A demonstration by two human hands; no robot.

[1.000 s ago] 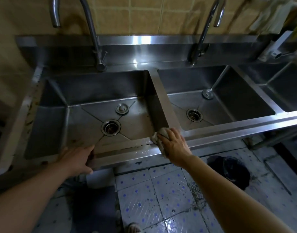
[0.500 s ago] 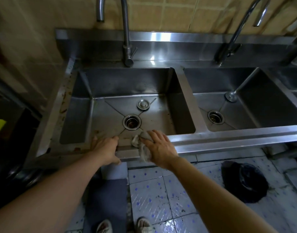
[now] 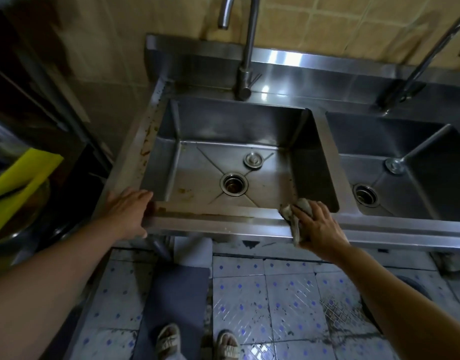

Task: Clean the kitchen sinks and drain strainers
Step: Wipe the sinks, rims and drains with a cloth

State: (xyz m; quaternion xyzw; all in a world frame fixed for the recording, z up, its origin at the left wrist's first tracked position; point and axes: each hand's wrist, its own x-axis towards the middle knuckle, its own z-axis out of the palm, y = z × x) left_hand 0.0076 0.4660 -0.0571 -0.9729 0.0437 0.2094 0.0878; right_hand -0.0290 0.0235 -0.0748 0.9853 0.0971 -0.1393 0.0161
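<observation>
Left sink [image 3: 309, 162], steel basin, directly below the camera; open drain [image 3: 233, 184] in the floor centre, brown residue inside. Strainer plug [image 3: 254, 160] is out, lying on the basin floor just beside the drain, toward the back. Brown stains on the floor left of the drain and along the front rim [image 3: 210, 215]. Rust-like specks on the left ledge.

Right hand [image 3: 318, 226] holds a grey rag [image 3: 292, 216] on the front rim at the basin's near-right corner; grip curled over the rag, pressing it to the metal, rag tail hanging over the front edge. Left hand [image 3: 128, 213] on the rim's near-left corner, grip spread and flat, holding nothing.

Right sink [image 3: 431, 157] next over, past the divider: its own drain [image 3: 365, 195] open, strainer [image 3: 394, 166] lying on the floor behind it. One faucet [image 3: 245, 48] behind the left basin, a second at the right frame edge. Tiled wall behind. Yellow item [image 3: 18, 188] far left, blurred. Tiled floor [image 3: 275, 294] with blue dots below, sandalled feet [image 3: 197, 341], a dark mat under them.
</observation>
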